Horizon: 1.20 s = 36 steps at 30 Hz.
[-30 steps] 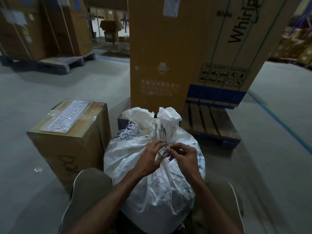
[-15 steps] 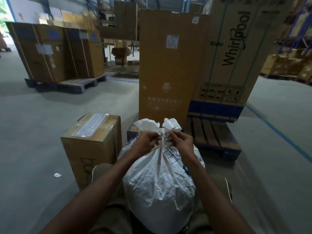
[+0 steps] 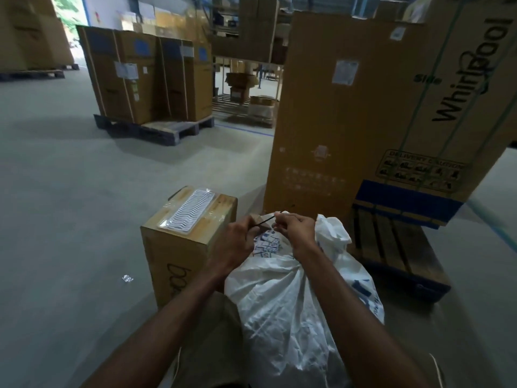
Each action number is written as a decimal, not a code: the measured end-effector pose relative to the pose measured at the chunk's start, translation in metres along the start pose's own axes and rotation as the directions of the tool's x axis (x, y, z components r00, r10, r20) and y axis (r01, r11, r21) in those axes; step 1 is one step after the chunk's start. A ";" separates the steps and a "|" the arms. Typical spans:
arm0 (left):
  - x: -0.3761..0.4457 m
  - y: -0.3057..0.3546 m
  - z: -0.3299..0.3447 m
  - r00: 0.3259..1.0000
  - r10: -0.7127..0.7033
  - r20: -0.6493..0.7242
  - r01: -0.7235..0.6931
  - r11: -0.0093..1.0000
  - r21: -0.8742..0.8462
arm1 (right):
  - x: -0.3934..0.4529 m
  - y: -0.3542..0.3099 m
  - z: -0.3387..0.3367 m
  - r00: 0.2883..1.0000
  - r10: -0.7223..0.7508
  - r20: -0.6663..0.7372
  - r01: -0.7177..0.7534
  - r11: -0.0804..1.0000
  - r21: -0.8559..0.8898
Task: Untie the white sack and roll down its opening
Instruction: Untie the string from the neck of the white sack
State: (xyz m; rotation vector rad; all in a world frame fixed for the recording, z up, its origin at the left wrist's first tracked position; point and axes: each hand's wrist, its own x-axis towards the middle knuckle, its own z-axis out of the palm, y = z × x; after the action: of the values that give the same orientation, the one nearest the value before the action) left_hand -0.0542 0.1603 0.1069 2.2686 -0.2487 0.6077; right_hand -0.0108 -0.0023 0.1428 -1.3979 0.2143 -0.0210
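Head view shows the left hand (image 3: 237,242) and right hand (image 3: 296,233) pinching a thin tie (image 3: 264,220) above the soft, crinkly white sack (image 3: 285,303) between the person's knees, best gripped at its gathered neck.

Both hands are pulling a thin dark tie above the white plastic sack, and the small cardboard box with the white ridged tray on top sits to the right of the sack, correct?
Not quite. In the head view the small cardboard box with the white ridged tray sits left of the white plastic sack. The left hand and right hand do pinch the thin dark tie.

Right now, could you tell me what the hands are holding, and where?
Both hands, left and right, pinch a thin dark tie string by its ends.
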 end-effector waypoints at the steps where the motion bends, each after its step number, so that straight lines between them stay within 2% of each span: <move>1: 0.005 -0.010 -0.004 1.000 -0.024 -0.015 0.024 1.000 0.002 | 0.009 0.003 0.012 1.000 0.018 0.009 -0.018 1.000 -0.013; 9: 0.040 -0.098 -0.021 0.966 -0.223 -0.127 0.236 0.967 0.097 | 0.080 0.028 0.106 0.983 0.163 0.085 -0.145 0.971 -0.191; 15: 0.069 -0.173 -0.021 0.945 -0.307 -0.110 0.322 0.933 0.163 | 0.144 0.061 0.180 0.954 0.238 0.183 -0.179 0.941 -0.288; 21: 0.099 -0.227 -0.019 0.915 -0.383 -0.123 0.402 0.887 0.226 | 0.200 0.099 0.239 0.940 0.267 0.213 -0.179 0.916 -0.359; 26: 0.115 -0.252 -0.019 0.887 -0.426 -0.176 0.461 0.838 0.291 | 0.216 0.114 0.259 0.949 0.244 0.198 -0.146 0.900 -0.410; 32: 0.118 -0.262 -0.025 0.888 -0.432 -0.158 0.460 0.810 0.364 | 0.212 0.127 0.260 0.956 0.196 0.220 -0.081 0.893 -0.443; 36: 0.115 -0.253 -0.026 0.885 -0.430 -0.179 0.466 0.824 0.323 | 0.201 0.123 0.250 0.948 0.187 0.257 -0.050 0.887 -0.459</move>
State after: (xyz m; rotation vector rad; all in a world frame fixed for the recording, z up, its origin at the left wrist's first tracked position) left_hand 0.1261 0.3553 0.0209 2.5096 0.4811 0.5392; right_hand 0.2127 0.2348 0.0342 -1.8243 0.0538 0.3619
